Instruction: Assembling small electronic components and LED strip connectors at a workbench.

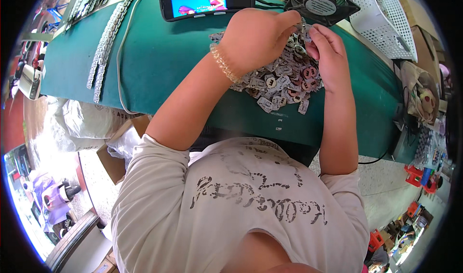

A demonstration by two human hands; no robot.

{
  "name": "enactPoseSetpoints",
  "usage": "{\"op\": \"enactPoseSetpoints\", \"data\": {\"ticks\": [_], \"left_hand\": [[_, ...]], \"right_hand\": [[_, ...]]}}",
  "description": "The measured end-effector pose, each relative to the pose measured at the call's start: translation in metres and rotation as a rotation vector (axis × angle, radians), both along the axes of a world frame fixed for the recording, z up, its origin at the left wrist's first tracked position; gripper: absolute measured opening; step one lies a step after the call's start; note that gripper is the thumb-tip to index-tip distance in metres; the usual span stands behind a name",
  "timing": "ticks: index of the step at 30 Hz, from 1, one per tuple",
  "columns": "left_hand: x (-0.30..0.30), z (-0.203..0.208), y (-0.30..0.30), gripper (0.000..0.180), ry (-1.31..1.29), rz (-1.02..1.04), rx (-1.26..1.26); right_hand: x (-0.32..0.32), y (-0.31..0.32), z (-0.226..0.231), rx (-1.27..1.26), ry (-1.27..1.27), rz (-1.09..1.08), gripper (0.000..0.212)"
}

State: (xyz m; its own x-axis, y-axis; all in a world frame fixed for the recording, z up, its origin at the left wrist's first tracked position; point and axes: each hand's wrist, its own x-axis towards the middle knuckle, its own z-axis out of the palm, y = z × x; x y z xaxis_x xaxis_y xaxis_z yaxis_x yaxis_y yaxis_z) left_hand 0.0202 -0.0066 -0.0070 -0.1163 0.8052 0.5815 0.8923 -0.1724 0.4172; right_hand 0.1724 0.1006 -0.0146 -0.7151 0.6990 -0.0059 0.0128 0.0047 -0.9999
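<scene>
Green desk [164,63]: phone [200,1], fan [320,5], heap [284,77] of flat pieces. Left hand [258,39], right hand [330,53]: fingers pinching a piece [307,33] between them. Pale floor [383,191] below.

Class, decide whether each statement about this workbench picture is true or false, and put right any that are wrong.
1. The phone has a lit screen. True.
2. The tabletop is bright red. False: the tabletop is green.
3. A bracelet circles the wrist of the left hand. True.
4. The hands are far apart. False: the right hand is close to the left, both at the pile of small pieces.
5. The white perforated basket stands left of the phone. False: it is to the right.
</scene>
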Motion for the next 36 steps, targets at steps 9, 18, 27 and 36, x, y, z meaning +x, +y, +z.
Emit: {"op": "enactPoseSetpoints", "data": {"ticks": [9,18,27,36], "left_hand": [[0.003,-0.003,0.003,0.012,0.014,0.005,0.052],[0.008,-0.003,0.003,0.012,0.014,0.069,0.019],[0.012,-0.005,0.005,0.015,0.008,0.109,0.003],[0.012,-0.003,0.003,0.016,-0.024,0.116,-0.014]], "right_hand": [[-0.004,-0.003,0.0,-0.022,0.07,-0.07,0.021],[-0.006,-0.008,0.006,-0.077,0.067,-0.098,0.018],[-0.009,-0.006,0.006,-0.165,0.073,-0.104,0.019],[-0.008,-0.001,0.005,-0.163,0.07,-0.039,0.02]]}}
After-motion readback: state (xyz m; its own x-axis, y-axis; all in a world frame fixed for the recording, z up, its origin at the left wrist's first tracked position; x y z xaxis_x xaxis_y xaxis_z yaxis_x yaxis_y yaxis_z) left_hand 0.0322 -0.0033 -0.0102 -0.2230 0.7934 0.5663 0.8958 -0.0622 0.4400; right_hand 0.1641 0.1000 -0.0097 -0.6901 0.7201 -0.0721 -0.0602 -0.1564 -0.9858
